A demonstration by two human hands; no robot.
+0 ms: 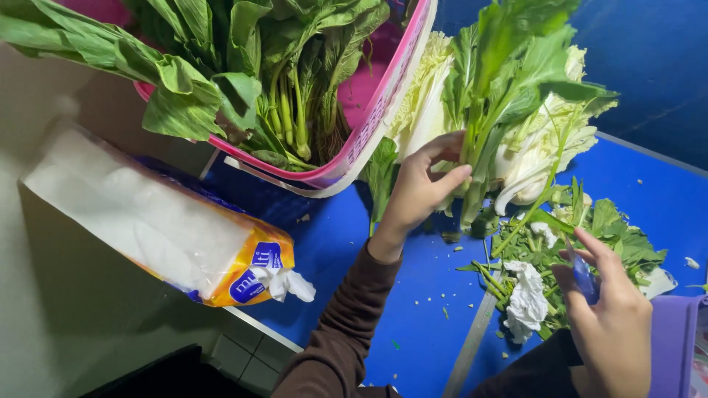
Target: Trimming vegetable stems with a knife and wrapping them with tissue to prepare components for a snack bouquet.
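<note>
Left hand point(420, 188): I am gripping the stems of a leafy bunch point(509, 81), thumb and fingers wrapped around them, holding it upright above the far part of the blue table point(324, 243).
Right hand point(608, 309): I am pinching a small blue tool point(584, 276), likely a knife or peeler; the blade is hidden behind my fingers, so I cannot tell which way it is facing.
Cabbage point(542, 144): it is leaning just behind the bunch, touching its leaves.
Scraps point(571, 250): cut stems and leaves are piling up near the table's right edge, with a crumpled tissue point(527, 298) lying among them.
Basket point(383, 103): pink, full of greens, sitting at the far left of the table and overhanging it.
Tissue pack point(158, 225): it is lying off the table's left edge, well apart from my hands.
Risk, cut: I am judging the left fingers as exposed, since they are sitting low on the stems where a cut would land.
Risk, slip: the stems may be wet, so the bunch could be sliding in my grip.
Risk, clutter: scraps are crowding the right hand and could be catching the tool.
</note>
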